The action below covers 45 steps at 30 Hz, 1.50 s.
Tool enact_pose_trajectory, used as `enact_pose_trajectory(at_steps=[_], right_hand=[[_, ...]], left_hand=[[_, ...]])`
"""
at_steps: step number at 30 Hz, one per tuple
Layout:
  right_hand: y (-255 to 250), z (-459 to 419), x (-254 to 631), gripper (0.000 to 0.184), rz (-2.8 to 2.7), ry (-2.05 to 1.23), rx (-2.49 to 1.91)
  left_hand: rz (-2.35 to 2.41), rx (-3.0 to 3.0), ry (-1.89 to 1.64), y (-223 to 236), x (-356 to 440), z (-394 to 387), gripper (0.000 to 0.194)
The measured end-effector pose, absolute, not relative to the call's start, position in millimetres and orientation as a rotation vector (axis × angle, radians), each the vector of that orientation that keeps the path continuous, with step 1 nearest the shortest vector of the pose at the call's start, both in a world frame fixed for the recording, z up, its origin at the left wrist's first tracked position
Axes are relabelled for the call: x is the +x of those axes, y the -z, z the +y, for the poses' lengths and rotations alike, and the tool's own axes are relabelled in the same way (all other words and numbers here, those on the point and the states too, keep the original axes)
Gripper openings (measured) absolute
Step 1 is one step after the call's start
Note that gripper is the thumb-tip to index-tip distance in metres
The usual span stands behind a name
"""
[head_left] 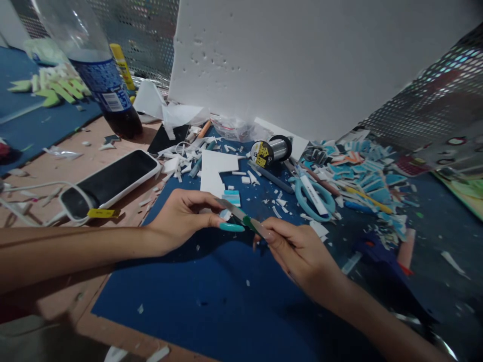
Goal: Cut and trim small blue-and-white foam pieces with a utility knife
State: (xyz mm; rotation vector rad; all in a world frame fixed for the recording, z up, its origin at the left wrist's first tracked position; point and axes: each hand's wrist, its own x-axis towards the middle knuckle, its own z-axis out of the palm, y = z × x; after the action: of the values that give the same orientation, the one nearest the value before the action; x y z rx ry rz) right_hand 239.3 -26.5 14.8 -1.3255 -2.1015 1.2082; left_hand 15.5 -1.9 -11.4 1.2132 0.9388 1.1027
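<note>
Item: 1 left hand (188,218), thumb and fingers closed on 1 slim turquoise piece (232,228), above the blue mat (181,296). Item: 1 right hand (298,249), fingers clamped on 1 thin strip (236,212) with a green patch, its far end at the left fingers. Beyond: 1 white cut sheet (212,173), 1 wire spool (264,153), 1 pair of light-blue scissors (329,200).

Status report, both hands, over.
Left hand holding slim turquoise piece at thumb. Right hand gripping thin flat grey strip, far end at left fingers. White scraps litter dark blue mat beyond both hands.
</note>
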Motion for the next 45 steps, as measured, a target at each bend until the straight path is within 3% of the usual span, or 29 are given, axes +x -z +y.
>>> enact_pose_trajectory(at_steps=[45], right_hand=[[-21, -27, 237, 0.043, -1.956, -1.465, -1.325]], left_hand=[[0.789, 1.214, -1.051, 15, 15, -4, 0.019]])
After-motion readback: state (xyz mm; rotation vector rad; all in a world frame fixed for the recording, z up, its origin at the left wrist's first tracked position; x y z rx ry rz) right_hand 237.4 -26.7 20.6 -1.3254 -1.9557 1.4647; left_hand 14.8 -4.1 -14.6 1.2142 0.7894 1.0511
